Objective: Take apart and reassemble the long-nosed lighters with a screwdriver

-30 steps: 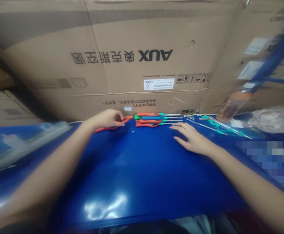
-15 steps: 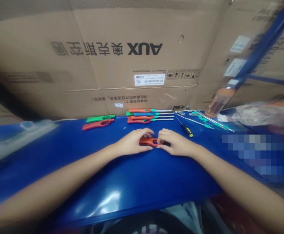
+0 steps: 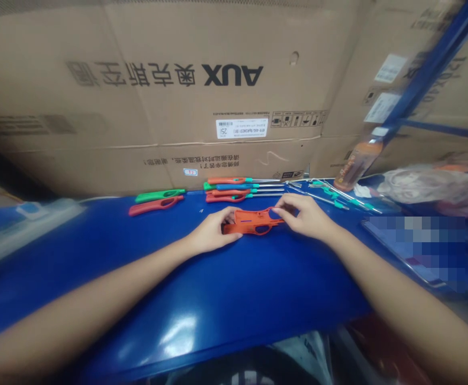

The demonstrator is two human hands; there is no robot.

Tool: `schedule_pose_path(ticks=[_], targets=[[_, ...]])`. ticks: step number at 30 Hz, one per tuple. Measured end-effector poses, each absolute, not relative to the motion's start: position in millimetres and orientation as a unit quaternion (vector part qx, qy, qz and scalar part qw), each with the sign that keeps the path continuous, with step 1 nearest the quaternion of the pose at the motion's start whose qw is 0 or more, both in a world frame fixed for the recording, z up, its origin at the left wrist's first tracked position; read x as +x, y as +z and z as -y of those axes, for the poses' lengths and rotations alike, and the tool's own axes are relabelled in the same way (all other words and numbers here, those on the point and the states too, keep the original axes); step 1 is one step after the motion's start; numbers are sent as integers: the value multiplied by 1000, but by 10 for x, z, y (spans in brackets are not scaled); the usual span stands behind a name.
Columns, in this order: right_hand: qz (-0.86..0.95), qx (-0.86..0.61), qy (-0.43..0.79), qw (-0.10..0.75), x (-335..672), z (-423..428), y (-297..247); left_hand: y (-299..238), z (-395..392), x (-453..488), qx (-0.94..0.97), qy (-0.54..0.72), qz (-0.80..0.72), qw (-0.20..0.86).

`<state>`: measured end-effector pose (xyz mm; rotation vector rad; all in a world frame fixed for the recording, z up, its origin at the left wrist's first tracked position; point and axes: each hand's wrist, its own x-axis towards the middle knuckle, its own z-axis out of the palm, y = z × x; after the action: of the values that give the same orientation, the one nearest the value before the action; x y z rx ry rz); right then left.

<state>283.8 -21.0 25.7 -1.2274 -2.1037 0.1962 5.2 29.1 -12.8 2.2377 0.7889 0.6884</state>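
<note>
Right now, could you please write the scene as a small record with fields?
left hand: grips the left end of the orange plastic shell
right hand: pinches the shell's right end
surface: blue table
behind the shell: row of tools with orange and blue handles
farther left: green handle and red handle, side by side
backdrop: cardboard box
</note>
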Motion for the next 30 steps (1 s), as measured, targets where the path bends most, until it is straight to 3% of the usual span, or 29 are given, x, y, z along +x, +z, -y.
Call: schedule_pose_path(ticks=[5, 9, 14, 19, 21, 25, 30], targets=[[851, -435, 212, 204, 2864, 243, 272, -163, -326, 63, 859, 277, -288, 319], [875, -429, 180, 134, 2761, 256, 173, -168, -320, 72, 863, 285, -297, 293], [872, -453, 98, 159, 2736, 233, 182, -55, -186, 71, 881, 333, -280, 189], [785, -572, -20, 237, 3202, 58, 268, 68, -22, 89, 934, 227, -175, 211], [721, -655, -60, 219, 3507, -34, 249, 81, -2, 97, 944, 191, -167, 213], [647, -744, -37, 163, 4000, -157, 134, 73, -50, 82, 958, 159, -173, 166], [622, -764, 18, 171, 4118, -212, 34, 87, -147, 16, 970, 141, -166, 105]])
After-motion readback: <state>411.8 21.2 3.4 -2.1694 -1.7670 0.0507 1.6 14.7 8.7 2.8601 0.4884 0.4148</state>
